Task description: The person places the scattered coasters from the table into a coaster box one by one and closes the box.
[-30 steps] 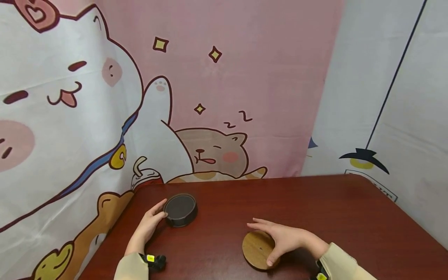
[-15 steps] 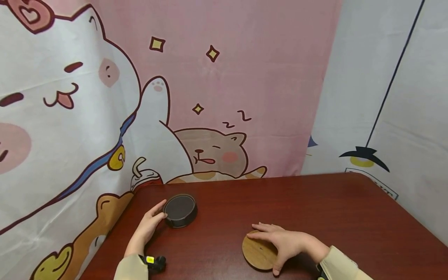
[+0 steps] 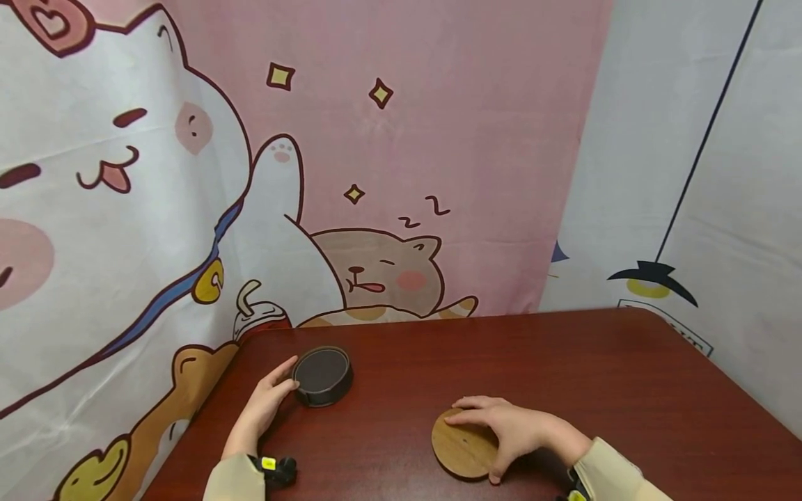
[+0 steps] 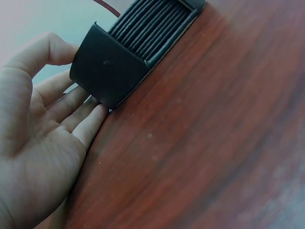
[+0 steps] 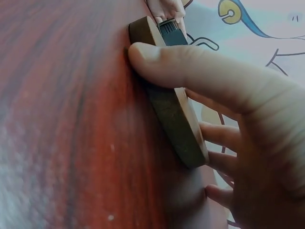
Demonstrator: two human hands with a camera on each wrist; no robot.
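A round black coaster holder (image 3: 322, 376) stands at the left of the tabletop. Through the gap in its wall, the left wrist view shows a stack of thin dark coasters (image 4: 150, 26). My left hand (image 3: 266, 403) rests against its left side, with thumb and fingers fairly straight along the wall. Nearer to me, toward the right, a round wooden coaster (image 3: 456, 452) has a small dark mark at its centre. My right hand (image 3: 519, 433) spans the coaster from above, thumb at its near edge and fingertips at the far side. The palm hides the coaster's right part.
The reddish-brown table (image 3: 388, 452) has its far edge close to a cartoon cat wall hanging (image 3: 489, 174). A white panel (image 3: 739, 243) borders the right side. On the left wrist sits a black strap device (image 3: 282, 470).
My right hand has moved its fingers and thumb closer around the wooden coaster, and the coaster has shifted very slightly. The left hand and the black holder stay in place.
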